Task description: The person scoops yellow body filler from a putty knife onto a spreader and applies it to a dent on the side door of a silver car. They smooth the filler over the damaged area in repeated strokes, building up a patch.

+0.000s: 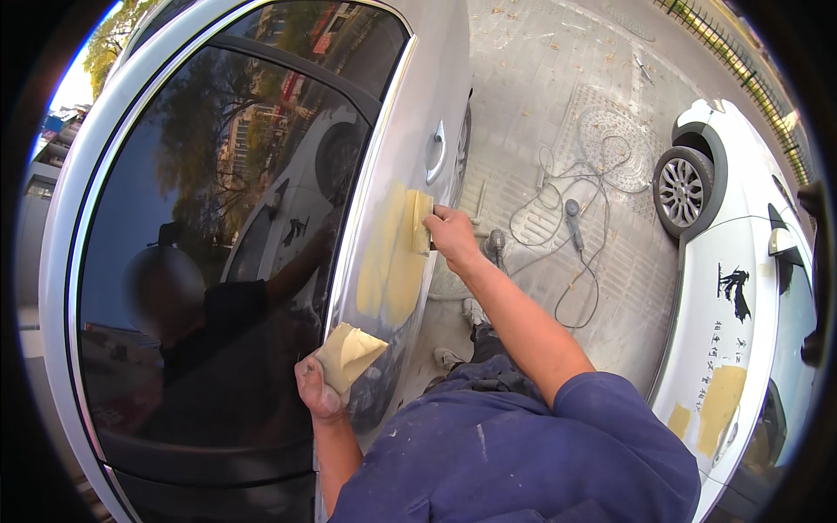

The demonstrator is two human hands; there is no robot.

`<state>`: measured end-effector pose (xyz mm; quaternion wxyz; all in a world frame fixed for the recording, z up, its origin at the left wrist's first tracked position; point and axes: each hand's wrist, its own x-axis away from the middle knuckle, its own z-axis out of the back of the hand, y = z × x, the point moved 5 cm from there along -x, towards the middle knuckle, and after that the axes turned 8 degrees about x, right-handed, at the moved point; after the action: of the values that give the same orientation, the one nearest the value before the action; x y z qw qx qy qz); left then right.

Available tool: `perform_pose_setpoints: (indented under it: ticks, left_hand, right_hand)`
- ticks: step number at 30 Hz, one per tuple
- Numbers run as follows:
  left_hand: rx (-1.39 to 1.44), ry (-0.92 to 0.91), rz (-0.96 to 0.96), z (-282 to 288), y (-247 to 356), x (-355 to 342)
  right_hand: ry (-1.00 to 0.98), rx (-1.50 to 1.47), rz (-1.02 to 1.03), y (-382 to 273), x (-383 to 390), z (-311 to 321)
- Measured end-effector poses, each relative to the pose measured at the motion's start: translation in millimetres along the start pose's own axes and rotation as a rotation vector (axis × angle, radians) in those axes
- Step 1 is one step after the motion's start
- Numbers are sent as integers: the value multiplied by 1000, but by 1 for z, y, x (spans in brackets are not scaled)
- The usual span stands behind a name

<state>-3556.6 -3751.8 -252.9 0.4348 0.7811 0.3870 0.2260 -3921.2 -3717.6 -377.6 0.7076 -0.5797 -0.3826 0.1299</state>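
Note:
My left hand [319, 390] grips the edge of a small flat putty board [330, 357], and a peaked heap of pale yellow putty [359, 349] sits on it. My right hand [453, 235] is closed on a putty-coated spreader [422, 228], its face laid against the silver car door [417, 109]. Beside the spreader, a wide yellow putty patch [384, 275] covers a dull, sanded area below the window. The door handle [435, 152] lies farther along, beyond my right hand.
Dark window glass [218, 200] fills the left side, reflecting trees and a person. A corded power tool [573, 218] lies on the paving with its looped cable. At right stands a white car [724, 288] bearing a yellow putty patch [722, 405]. My shoes [447, 358] are beside the door.

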Motion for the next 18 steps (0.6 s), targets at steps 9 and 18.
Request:
perform_pose_setpoints:
  ticks: [9, 18]
  left_hand:
    - [121, 10, 41, -6, 3, 0]
    - [447, 94, 188, -79, -25, 48]
  right_hand:
    - [-203, -401, 51, -69, 83, 35]
    - [-343, 160, 814, -128, 287, 24]
